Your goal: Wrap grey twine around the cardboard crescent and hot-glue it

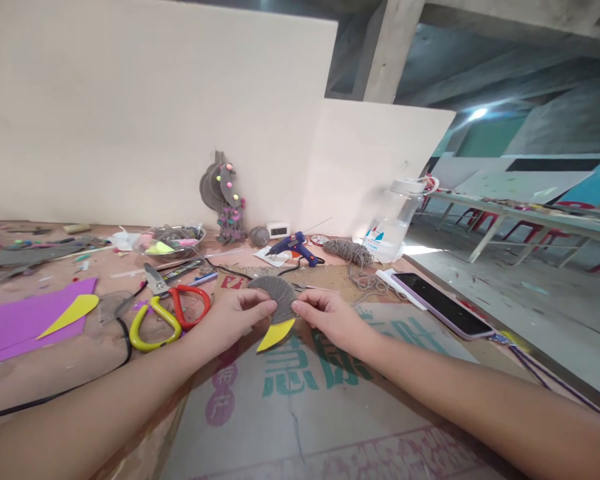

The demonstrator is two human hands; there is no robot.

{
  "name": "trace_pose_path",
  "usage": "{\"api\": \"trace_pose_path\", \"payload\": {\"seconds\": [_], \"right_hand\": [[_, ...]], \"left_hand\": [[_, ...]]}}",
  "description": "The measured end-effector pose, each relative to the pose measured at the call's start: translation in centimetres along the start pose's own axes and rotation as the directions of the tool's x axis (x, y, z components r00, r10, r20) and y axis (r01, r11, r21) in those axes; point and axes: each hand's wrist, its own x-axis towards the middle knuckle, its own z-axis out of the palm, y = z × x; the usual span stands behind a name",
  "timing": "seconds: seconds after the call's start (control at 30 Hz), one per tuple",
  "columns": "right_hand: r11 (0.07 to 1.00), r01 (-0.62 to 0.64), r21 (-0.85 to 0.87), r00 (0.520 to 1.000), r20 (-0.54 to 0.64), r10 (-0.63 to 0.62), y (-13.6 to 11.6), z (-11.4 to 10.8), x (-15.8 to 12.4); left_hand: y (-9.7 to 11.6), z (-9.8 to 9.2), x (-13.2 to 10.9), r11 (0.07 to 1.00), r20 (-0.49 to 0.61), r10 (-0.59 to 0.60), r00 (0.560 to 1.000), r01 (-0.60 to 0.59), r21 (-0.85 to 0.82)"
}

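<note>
Between my two hands is a curved yellow foam piece (276,335), its upper part wrapped in grey yarn (276,291) and its pointed yellow end bare. My left hand (247,310) pinches the wrapped part from the left, thumb on top. From the right, my right hand (323,313) pinches the same piece near where grey meets yellow. Both hands are just above a cardboard sheet (370,413) with green and purple print. A loose strand of grey yarn (294,427) runs over the cardboard below the piece.
Scissors (167,310), purple foam sheets (25,320) and a yellow foam cutout (73,315) lie left. Behind are a bowl of scraps (170,240), a blue glue gun (296,249), a yarn skein (349,253) and a decorated grey ornament (223,193). A phone (443,303) and bottle (393,220) stand right.
</note>
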Motion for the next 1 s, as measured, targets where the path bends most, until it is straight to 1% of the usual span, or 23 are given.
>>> {"api": "trace_pose_path", "payload": {"seconds": [0.07,0.2,0.33,0.43,0.6,0.7,0.8,0.87,1.0], "right_hand": [[1.000,-0.006,-0.019,1.000,0.008,0.006,-0.01,0.03,-0.08],[0.998,0.024,-0.058,1.000,0.008,-0.023,0.08,0.13,-0.13],[0.994,0.071,-0.089,0.996,0.052,-0.066,0.34,0.21,-0.01],[0.991,0.090,-0.101,0.994,0.069,-0.084,0.30,0.23,-0.04],[0.998,0.040,-0.046,0.995,0.097,-0.036,-0.21,0.26,-0.24],[0.998,0.046,-0.038,0.996,0.084,-0.043,-0.22,0.27,-0.23],[0.998,0.049,-0.035,0.997,0.066,-0.047,-0.05,0.26,-0.17],[0.998,0.040,-0.038,0.998,0.048,-0.039,-0.02,0.26,-0.16],[0.998,0.034,-0.047,0.999,0.029,-0.033,-0.20,0.26,-0.21]], "left_hand": [[0.11,0.04,-0.04,0.999,0.011,0.004,1.000,-0.005,0.037],[0.30,0.20,-0.11,0.983,0.009,0.078,0.997,-0.078,0.169],[0.22,0.24,-0.19,0.962,-0.026,0.046,0.999,-0.037,0.271],[0.17,0.17,-0.22,0.958,-0.041,0.040,0.998,-0.027,0.287],[0.22,0.04,-0.19,0.968,-0.122,0.027,0.992,0.004,0.251],[0.15,0.00,-0.13,0.976,-0.108,0.026,0.994,-0.002,0.220],[0.03,-0.03,-0.06,0.970,-0.082,0.042,0.996,-0.022,0.241],[0.05,-0.05,-0.07,0.954,-0.058,0.056,0.997,-0.036,0.298],[0.34,-0.04,-0.20,0.889,-0.027,0.120,0.992,-0.095,0.448]]}}
